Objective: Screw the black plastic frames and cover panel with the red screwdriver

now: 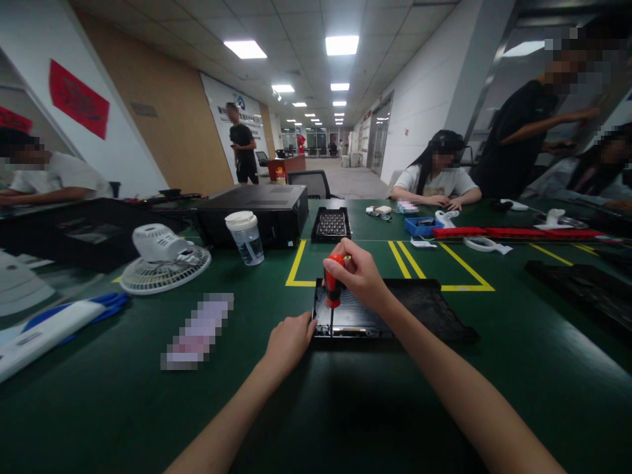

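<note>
My right hand (359, 271) is closed around the red and black handle of a screwdriver (333, 289). The screwdriver stands nearly upright, its shaft pointing down at the near left corner of a flat black panel (415, 306). The panel has raised edges and lies on the green table; its exact kind I cannot make out. A shiny strip runs along its near edge. At the panel's left edge, my left hand (290, 339) grips the side with thumb and fingers, the fingertips partly hidden. The screw or part under the tip is too small to see.
Behind the panel are a black tray of small round pieces (331, 224), a lidded plastic cup (245, 238) and a large black case (257, 207). A white fan (165, 257) lies to the left. A blue box (422, 226) stands back right. Several people are around the table.
</note>
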Available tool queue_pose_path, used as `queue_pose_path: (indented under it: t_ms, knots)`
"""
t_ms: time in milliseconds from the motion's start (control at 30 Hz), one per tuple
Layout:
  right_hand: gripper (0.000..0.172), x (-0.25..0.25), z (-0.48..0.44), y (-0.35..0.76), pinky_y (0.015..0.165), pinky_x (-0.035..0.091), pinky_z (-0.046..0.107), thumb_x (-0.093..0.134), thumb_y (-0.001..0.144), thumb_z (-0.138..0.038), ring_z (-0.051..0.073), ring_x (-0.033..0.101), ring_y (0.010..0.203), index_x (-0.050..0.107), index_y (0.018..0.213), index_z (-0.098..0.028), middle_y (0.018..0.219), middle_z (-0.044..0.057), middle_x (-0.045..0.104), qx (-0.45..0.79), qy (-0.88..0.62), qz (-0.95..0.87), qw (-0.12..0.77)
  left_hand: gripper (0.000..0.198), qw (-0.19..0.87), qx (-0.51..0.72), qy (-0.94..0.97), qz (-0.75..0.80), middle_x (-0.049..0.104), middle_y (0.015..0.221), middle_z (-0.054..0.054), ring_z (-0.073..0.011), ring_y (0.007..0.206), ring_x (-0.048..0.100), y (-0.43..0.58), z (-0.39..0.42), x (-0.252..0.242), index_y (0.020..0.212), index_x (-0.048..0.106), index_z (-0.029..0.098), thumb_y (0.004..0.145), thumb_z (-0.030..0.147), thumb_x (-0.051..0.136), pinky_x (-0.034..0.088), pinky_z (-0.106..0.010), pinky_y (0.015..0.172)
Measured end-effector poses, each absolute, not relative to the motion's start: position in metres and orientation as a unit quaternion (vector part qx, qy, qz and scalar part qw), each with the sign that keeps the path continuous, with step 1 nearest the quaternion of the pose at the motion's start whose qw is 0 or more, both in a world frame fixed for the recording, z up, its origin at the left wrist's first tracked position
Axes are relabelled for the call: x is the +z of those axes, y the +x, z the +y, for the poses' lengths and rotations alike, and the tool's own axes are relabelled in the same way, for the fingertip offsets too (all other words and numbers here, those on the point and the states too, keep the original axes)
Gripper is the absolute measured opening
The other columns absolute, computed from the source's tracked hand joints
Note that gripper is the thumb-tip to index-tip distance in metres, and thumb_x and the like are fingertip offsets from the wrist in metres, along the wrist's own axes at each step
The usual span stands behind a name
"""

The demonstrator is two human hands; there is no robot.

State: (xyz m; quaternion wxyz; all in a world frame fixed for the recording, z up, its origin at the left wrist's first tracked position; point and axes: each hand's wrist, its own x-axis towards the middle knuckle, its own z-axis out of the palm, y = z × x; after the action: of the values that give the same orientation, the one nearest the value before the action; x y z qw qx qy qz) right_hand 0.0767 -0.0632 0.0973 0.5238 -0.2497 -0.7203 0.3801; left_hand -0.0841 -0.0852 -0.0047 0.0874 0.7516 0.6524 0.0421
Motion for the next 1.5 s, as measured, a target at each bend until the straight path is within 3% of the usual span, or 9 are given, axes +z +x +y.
queue_pose_path:
  t_ms: [367, 1500]
  knots:
    - [0.026, 0.097, -0.062, 0.074, 0.037, 0.024, 0.017, 0.059, 0.076, -0.033, 0.003, 0.034, 0.039, 0.040, 0.065, -0.017, 0.055, -0.007, 0.038, 0.199, -0.344, -0.722, 0.565, 0.035, 0.079, 0.035, 0.749, 0.656, 0.068, 0.090, -0.008, -0.0234, 0.083, 0.064, -0.083, -0.085, -0.004, 0.105, 0.058, 0.025, 0.088, 0.040, 0.032, 0.047, -0.032, 0.069]
    - [0.036, 0.094, -0.075, 0.060, 0.049, 0.029, 0.023, 0.056, 0.077, -0.037, 0.007, 0.031, 0.047, 0.028, 0.061, -0.020, 0.054, -0.006, 0.031, -0.055, -0.431, -0.684, 0.586, 0.037, 0.094, 0.027, 0.743, 0.662, 0.067, 0.094, -0.009, -0.0233, 0.087, 0.063, -0.080, -0.087, 0.000, 0.108, 0.057, 0.025, 0.088, 0.041, 0.030, 0.046, -0.032, 0.071]
